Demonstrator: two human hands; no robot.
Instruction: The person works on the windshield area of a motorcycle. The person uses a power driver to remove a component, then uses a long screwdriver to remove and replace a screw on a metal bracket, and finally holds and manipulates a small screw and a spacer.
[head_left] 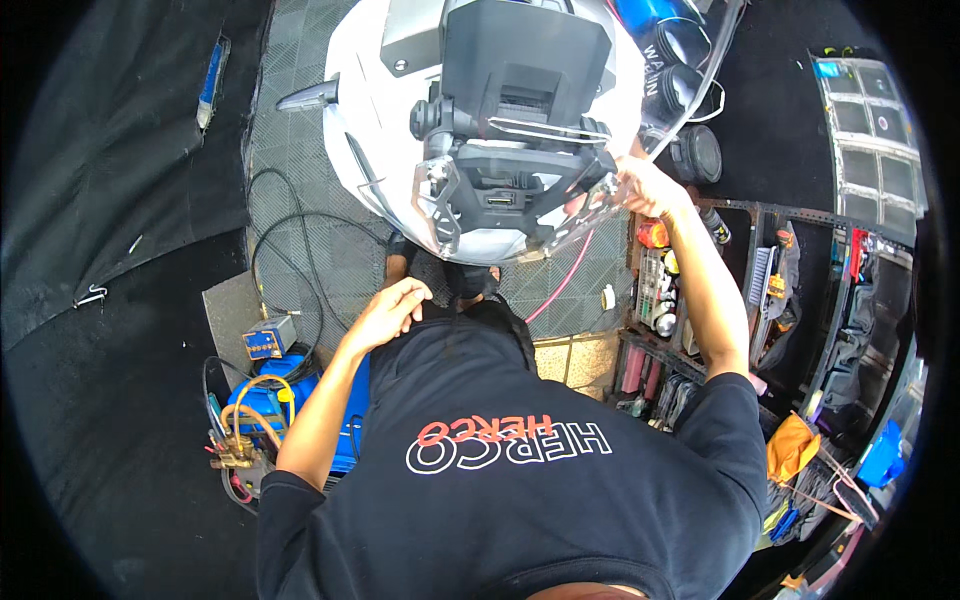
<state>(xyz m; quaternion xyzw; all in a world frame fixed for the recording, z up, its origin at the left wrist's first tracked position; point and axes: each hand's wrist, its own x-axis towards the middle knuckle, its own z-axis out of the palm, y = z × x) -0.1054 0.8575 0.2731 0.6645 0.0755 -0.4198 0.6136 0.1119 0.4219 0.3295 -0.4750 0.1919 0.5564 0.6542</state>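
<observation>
Left hand (392,308) rests loosely curled near the waist, elbow bent out, while right hand (645,187) stretches forward, fingers closed.

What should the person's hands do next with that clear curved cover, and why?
Probably bring the left hand up to the clear cover's free side. Only the right hand grips it, at its right edge by the white scooter front, while the left hand rests at the waist. Two hands would likely steady it.

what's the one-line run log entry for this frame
right hand gripping clear windshield edge of white scooter front | left hand resting at own waist, empty | blue pump unit on floor
</observation>
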